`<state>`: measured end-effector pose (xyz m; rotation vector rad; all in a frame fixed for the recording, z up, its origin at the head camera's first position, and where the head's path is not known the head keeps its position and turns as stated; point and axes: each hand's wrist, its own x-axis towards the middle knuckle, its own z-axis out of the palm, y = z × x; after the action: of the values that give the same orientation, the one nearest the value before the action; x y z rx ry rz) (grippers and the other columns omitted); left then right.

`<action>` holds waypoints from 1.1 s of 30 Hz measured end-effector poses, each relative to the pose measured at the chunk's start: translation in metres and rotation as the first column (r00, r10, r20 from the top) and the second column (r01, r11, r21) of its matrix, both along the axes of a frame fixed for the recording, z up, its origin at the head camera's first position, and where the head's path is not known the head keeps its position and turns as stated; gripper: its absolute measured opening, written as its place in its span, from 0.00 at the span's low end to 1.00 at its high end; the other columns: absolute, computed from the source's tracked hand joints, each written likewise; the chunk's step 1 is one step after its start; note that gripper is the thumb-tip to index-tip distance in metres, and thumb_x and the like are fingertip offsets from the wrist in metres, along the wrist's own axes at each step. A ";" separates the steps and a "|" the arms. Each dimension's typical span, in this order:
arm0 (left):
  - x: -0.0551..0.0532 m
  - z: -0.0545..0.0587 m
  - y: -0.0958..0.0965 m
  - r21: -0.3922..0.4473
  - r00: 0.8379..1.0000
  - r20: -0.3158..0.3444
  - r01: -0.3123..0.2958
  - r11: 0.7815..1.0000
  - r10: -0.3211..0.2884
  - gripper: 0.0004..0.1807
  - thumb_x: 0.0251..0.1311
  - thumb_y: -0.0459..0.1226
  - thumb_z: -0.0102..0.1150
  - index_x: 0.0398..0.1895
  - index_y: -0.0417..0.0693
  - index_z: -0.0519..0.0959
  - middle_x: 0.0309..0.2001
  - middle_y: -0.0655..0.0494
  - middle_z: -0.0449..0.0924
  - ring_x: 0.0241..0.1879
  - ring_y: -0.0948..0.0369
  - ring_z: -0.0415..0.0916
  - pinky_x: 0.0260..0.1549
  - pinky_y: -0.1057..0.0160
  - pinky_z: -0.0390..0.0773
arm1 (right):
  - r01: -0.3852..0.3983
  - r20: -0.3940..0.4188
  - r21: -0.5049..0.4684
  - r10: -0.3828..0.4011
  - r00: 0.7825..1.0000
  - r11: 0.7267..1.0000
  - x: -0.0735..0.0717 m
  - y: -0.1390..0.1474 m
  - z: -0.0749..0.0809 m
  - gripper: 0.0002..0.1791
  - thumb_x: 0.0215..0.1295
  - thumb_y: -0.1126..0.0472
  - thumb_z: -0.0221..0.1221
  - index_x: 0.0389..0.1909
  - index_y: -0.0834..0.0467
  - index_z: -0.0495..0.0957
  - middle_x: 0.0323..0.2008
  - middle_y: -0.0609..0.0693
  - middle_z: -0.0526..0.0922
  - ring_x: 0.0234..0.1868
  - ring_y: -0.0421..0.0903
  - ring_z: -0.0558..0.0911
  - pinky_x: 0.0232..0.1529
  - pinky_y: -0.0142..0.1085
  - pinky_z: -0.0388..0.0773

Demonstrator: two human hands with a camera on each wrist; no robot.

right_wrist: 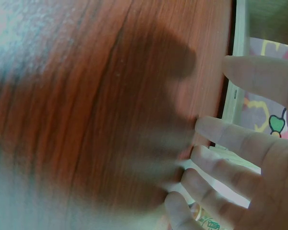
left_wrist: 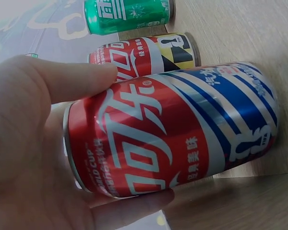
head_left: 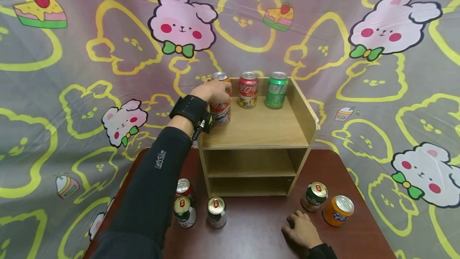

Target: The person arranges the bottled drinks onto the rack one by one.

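Left hand (head_left: pixel 213 92) grips a striped red can (left_wrist: pixel 149 139) near its top, thumb on one side, finger on the opposite side. Likely why: a high hold leaves the base clear to stand on the wood, and the hand stays above the neighbours. Can's base is down at the top deck of the wooden shelf (head_left: pixel 258 133); can't tell if it bears full weight there

Can sits below the palm, toward the deck's left side, in front of the orange soda can (head_left: pixel 226 79). Plain red can (head_left: pixel 248 90) and green can (head_left: pixel 276 91) stand upright along the back, gaps between; looks like spacing for finger room

Right hand (head_left: pixel 302 231) holds nothing, fingers loosely spread, at the table (head_left: pixel 251 231), probably just parked. Dark can (head_left: pixel 314 197) is just beyond its fingertips, orange can (head_left: pixel 338 211) to its right. Both are well apart from the gripped can
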<state>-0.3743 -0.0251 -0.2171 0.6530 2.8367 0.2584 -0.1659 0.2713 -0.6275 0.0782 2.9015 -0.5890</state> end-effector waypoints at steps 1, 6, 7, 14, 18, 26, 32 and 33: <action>0.000 -0.001 0.000 -0.004 1.000 -0.009 -0.005 1.000 0.004 0.23 0.65 0.46 0.49 0.62 0.52 0.66 0.56 0.45 0.68 0.52 0.50 0.68 0.45 0.51 0.73 | 0.001 0.004 -0.001 -0.001 1.000 1.000 0.000 0.000 0.000 0.25 0.51 0.44 0.67 0.40 0.61 0.81 0.39 0.54 0.75 0.43 0.55 0.73 0.43 0.54 0.72; 0.000 -0.007 0.002 -0.001 0.996 -0.053 -0.065 0.998 0.065 0.28 0.65 0.51 0.47 0.66 0.54 0.63 0.64 0.43 0.60 0.63 0.45 0.55 0.54 0.45 0.65 | -0.006 -0.004 -0.006 0.006 1.000 1.000 0.001 0.000 -0.001 0.25 0.51 0.44 0.67 0.39 0.60 0.81 0.39 0.54 0.75 0.43 0.55 0.73 0.43 0.54 0.72; 0.000 -0.007 0.002 0.002 0.995 -0.055 -0.082 0.997 0.082 0.29 0.65 0.52 0.47 0.68 0.55 0.62 0.66 0.43 0.57 0.65 0.44 0.52 0.55 0.44 0.64 | -0.009 -0.006 -0.006 0.009 1.000 1.000 0.002 0.000 -0.002 0.25 0.51 0.44 0.67 0.39 0.60 0.81 0.39 0.53 0.75 0.42 0.54 0.73 0.43 0.54 0.72; 0.001 -0.005 0.004 0.031 0.988 -0.034 -0.149 0.988 0.150 0.33 0.66 0.51 0.46 0.73 0.56 0.55 0.70 0.39 0.50 0.67 0.42 0.51 0.55 0.43 0.65 | -0.013 -0.018 -0.005 0.013 1.000 1.000 0.001 0.001 -0.002 0.24 0.51 0.44 0.67 0.39 0.60 0.81 0.38 0.53 0.74 0.42 0.54 0.73 0.43 0.54 0.72; 0.002 -0.006 0.005 0.024 0.987 -0.035 -0.155 0.988 0.156 0.32 0.67 0.51 0.46 0.72 0.55 0.56 0.69 0.40 0.52 0.67 0.43 0.52 0.55 0.45 0.66 | -0.013 -0.013 0.004 0.013 1.000 1.000 0.000 0.001 -0.002 0.24 0.51 0.44 0.67 0.38 0.60 0.81 0.38 0.53 0.74 0.41 0.54 0.73 0.42 0.54 0.72; 0.003 -0.005 0.007 0.024 0.985 -0.057 -0.160 0.987 0.161 0.33 0.67 0.53 0.45 0.72 0.54 0.56 0.68 0.44 0.58 0.67 0.44 0.53 0.57 0.45 0.63 | -0.008 -0.017 0.006 0.009 1.000 1.000 0.000 0.000 -0.001 0.22 0.50 0.45 0.68 0.37 0.58 0.81 0.37 0.52 0.74 0.40 0.53 0.73 0.42 0.53 0.72; 0.002 -0.005 0.008 -0.019 0.979 -0.081 -0.187 0.982 0.185 0.34 0.66 0.57 0.43 0.72 0.57 0.57 0.68 0.44 0.59 0.66 0.42 0.55 0.58 0.44 0.61 | -0.005 -0.011 0.011 0.005 1.000 1.000 0.000 0.000 0.001 0.22 0.51 0.45 0.67 0.37 0.59 0.81 0.37 0.52 0.74 0.41 0.53 0.73 0.42 0.53 0.72; 0.002 -0.005 0.008 -0.026 0.978 -0.085 -0.192 0.981 0.189 0.34 0.65 0.58 0.43 0.72 0.58 0.56 0.68 0.43 0.59 0.66 0.41 0.54 0.59 0.44 0.60 | -0.005 -0.010 0.011 0.005 1.000 1.000 0.000 0.000 0.001 0.22 0.51 0.45 0.67 0.37 0.59 0.81 0.37 0.52 0.74 0.41 0.54 0.73 0.42 0.53 0.72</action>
<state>-0.3718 -0.0170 -0.2218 0.3934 2.9784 0.2183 -0.1662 0.2718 -0.6268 0.0698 2.9143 -0.5750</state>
